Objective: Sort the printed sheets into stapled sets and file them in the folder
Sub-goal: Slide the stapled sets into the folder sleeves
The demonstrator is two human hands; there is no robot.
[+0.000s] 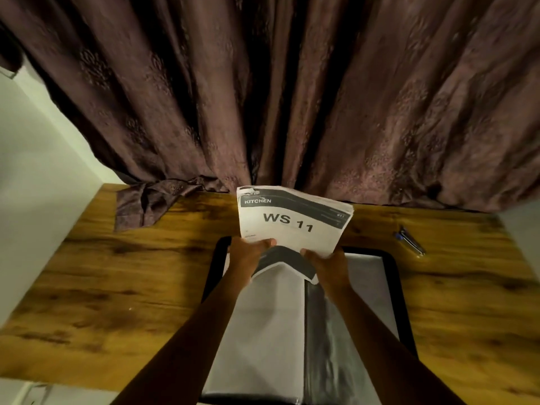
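A stack of white sheets (295,220) is held tilted up above the open folder (391,287), long side running left to right. "KITCHEN" and "WS 11" are printed on it. Its bottom edge is pinched by the left hand (248,252) and right hand (327,263).

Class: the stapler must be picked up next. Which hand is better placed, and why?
The right hand. The stapler lies on the table to the right of the folder, on that hand's side; the left hand can hold the sheets.
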